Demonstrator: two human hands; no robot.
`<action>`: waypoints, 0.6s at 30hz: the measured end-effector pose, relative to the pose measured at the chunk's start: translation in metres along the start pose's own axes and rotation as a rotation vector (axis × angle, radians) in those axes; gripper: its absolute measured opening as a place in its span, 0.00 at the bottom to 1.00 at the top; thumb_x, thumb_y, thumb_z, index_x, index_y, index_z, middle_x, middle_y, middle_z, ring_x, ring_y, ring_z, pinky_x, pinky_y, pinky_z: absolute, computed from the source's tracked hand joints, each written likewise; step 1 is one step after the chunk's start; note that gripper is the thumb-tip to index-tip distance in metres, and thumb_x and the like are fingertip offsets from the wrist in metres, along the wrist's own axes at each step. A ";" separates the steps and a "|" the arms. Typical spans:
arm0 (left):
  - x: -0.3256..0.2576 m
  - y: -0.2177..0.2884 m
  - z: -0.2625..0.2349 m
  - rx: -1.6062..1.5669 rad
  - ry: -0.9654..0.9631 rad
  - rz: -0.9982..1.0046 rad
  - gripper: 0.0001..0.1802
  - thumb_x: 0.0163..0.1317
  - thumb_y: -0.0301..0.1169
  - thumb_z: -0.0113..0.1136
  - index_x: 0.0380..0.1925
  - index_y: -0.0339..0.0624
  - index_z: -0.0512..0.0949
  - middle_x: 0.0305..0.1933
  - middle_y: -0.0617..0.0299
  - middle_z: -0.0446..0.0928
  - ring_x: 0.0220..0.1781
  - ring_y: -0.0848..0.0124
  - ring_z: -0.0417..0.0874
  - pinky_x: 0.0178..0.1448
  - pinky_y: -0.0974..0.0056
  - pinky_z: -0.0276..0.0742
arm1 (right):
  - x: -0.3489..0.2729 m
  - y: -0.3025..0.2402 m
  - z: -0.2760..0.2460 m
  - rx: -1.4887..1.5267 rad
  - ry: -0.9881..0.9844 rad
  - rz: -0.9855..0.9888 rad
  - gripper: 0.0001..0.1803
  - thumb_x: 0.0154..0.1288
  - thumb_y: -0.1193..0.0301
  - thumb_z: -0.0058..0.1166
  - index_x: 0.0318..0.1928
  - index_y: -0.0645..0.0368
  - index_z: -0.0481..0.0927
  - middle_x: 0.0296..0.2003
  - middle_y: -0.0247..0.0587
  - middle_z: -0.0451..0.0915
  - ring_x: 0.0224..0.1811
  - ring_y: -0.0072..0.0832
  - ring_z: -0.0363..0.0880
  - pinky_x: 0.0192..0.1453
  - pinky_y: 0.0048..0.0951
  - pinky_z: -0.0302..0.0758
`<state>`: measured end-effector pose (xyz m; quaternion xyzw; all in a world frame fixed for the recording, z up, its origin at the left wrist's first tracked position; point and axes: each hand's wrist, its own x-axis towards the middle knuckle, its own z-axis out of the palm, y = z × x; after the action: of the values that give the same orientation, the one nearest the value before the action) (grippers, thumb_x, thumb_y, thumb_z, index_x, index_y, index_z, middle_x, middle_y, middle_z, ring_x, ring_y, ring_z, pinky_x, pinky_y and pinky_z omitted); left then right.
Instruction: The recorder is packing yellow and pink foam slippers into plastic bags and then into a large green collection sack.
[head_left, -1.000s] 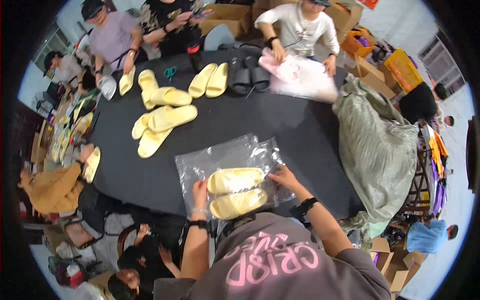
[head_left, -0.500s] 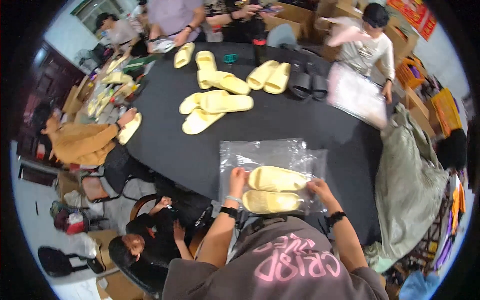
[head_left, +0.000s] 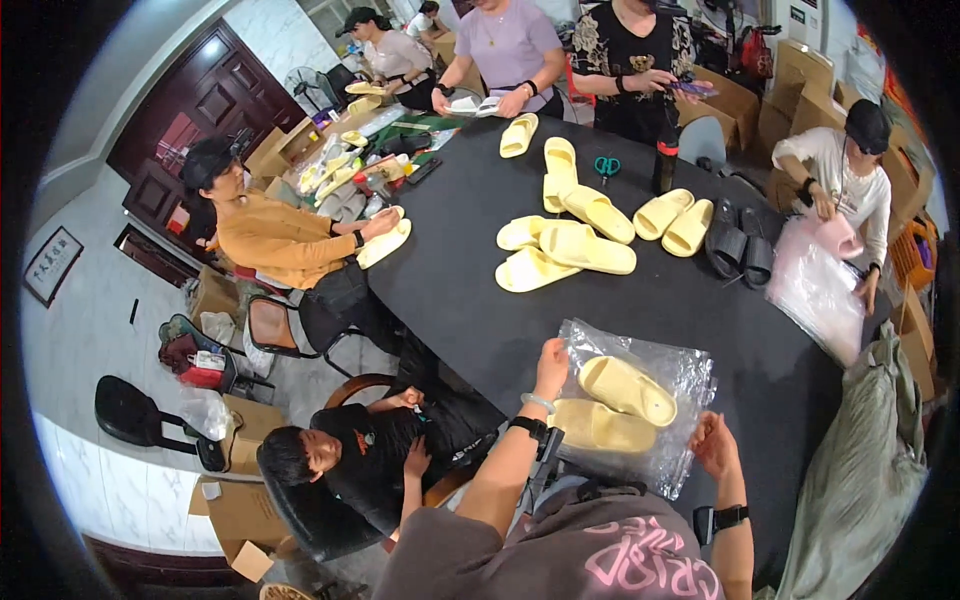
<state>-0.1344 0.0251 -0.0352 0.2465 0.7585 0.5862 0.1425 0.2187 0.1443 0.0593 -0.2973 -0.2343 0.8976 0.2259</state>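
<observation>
A clear plastic bag [head_left: 683, 372] lies at the table's near edge in front of me. Two pale yellow slippers are at the bag: the farther slipper [head_left: 628, 390] slants and partly overlaps the nearer slipper [head_left: 603, 427]. Whether both are inside the film, I cannot tell. My left hand [head_left: 551, 370] is closed at the bag's left edge, its fingers pinching the film. At the opposite edge, my right hand [head_left: 713, 447] has curled fingers against the film, also pinching it.
Several yellow slippers [head_left: 587, 246] lie farther up the dark table [head_left: 450, 290], beside black slippers [head_left: 740, 240], teal scissors [head_left: 607, 167] and a dark bottle [head_left: 665, 165]. A person in black [head_left: 385, 455] sits close on my left. A large grey-green sack [head_left: 865, 450] bulges at right.
My view has swung left. Both hands have moved from the slippers' ends out to the bag's edges. The farther slipper, formerly parallel to the other, now slants across it.
</observation>
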 end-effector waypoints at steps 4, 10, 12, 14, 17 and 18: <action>-0.012 -0.004 -0.016 0.318 -0.091 0.077 0.16 0.59 0.29 0.56 0.48 0.40 0.72 0.54 0.48 0.72 0.52 0.55 0.75 0.53 0.56 0.72 | 0.022 0.040 -0.065 -0.126 0.248 0.172 0.19 0.68 0.54 0.44 0.45 0.56 0.72 0.28 0.34 0.74 0.31 0.29 0.74 0.34 0.32 0.73; -0.054 -0.018 -0.030 0.753 -0.293 -0.064 0.27 0.57 0.40 0.58 0.59 0.55 0.68 0.62 0.42 0.62 0.58 0.42 0.67 0.56 0.48 0.68 | 0.017 0.053 -0.045 -0.693 -0.108 0.287 0.20 0.58 0.74 0.59 0.50 0.62 0.71 0.37 0.39 0.78 0.29 0.27 0.78 0.27 0.25 0.75; -0.056 -0.029 -0.037 0.599 -0.382 -0.088 0.29 0.58 0.42 0.59 0.59 0.50 0.68 0.63 0.41 0.61 0.55 0.46 0.71 0.59 0.53 0.67 | 0.025 0.052 -0.029 -0.917 -0.079 0.372 0.22 0.56 0.76 0.61 0.52 0.63 0.70 0.38 0.39 0.78 0.29 0.26 0.78 0.26 0.25 0.75; -0.056 -0.038 -0.039 0.500 -0.353 -0.020 0.28 0.58 0.40 0.58 0.59 0.48 0.68 0.63 0.41 0.61 0.53 0.45 0.72 0.58 0.53 0.68 | 0.049 0.064 -0.043 -1.011 -0.170 0.355 0.33 0.45 0.70 0.71 0.53 0.59 0.70 0.36 0.39 0.78 0.32 0.28 0.79 0.32 0.29 0.77; -0.056 -0.015 -0.037 0.740 -0.436 0.022 0.28 0.59 0.41 0.55 0.61 0.51 0.66 0.65 0.49 0.61 0.57 0.48 0.69 0.58 0.53 0.69 | 0.063 0.068 -0.031 -1.656 -0.263 -0.538 0.42 0.32 0.70 0.74 0.54 0.59 0.70 0.46 0.48 0.74 0.48 0.42 0.73 0.50 0.40 0.71; -0.054 -0.011 -0.044 0.743 -0.416 0.024 0.28 0.59 0.41 0.55 0.61 0.51 0.66 0.65 0.49 0.61 0.57 0.48 0.69 0.58 0.53 0.69 | 0.062 0.068 -0.014 -1.656 -0.281 -0.553 0.42 0.32 0.70 0.74 0.54 0.59 0.70 0.46 0.48 0.74 0.48 0.42 0.73 0.50 0.40 0.71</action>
<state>-0.1133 -0.0420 -0.0380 0.4028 0.8704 0.2125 0.1871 0.1649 0.1282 -0.0153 -0.1851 -0.8983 0.3813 0.1161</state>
